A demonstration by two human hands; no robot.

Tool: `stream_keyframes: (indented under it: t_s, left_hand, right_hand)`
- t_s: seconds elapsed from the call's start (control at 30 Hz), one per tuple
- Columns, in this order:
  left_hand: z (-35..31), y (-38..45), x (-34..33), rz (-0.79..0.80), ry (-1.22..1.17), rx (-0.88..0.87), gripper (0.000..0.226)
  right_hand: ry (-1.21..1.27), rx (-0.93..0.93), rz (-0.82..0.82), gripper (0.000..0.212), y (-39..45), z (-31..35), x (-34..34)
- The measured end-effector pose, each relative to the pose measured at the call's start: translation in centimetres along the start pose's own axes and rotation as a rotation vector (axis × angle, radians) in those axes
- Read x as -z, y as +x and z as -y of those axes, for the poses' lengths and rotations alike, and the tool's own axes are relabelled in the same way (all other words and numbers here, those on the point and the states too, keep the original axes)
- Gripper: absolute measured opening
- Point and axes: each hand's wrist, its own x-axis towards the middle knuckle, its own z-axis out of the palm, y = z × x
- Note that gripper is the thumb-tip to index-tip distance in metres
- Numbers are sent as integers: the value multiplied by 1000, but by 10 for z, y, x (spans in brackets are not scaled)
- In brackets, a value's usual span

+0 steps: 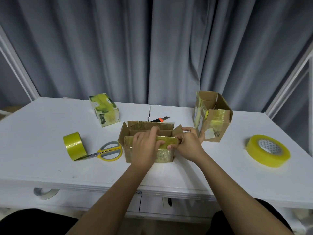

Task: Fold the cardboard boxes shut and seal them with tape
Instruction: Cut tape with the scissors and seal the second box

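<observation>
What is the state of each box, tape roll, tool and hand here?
Middle box: open, flaps up, near flap being folded.
Left box: closed, taped.
Right box: open on top.
Left roll: standing on edge.
Right roll: lying flat.
Scissors: closed.
Knife: mostly hidden behind the middle box.
Left hand: grips near flap.
Right hand: pinches near flap.

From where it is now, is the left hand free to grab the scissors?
Probably yes, once it lets go. The left hand grips the near flap of the open box; the scissors lie just to its left on the table, with nothing between.
</observation>
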Motion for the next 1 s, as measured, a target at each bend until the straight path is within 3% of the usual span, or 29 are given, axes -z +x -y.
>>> stream_keyframes:
  t_s: [0.1,0.3,0.5,0.73,0.87,1.0]
  left_hand:
    - [-1,0,-3,-6,-212,69,28]
    - [5,0,-8,-21,-374,118,32]
    - [8,2,-10,7,-417,166,38]
    - [14,8,-13,24,-419,175,40]
    - [15,10,-13,36,-429,196,40]
    - [15,10,-11,48,-446,211,41]
  right_hand:
    - [-63,34,-16,23,2,0,-1]
    - [-49,88,-88,14,-7,1,-4]
    - [310,59,-209,29,-23,-1,-5]
    - [234,215,-303,33,-28,2,-14]
    - [238,251,-303,18,-27,1,-16]
    - [243,242,-256,37,-27,3,-13]
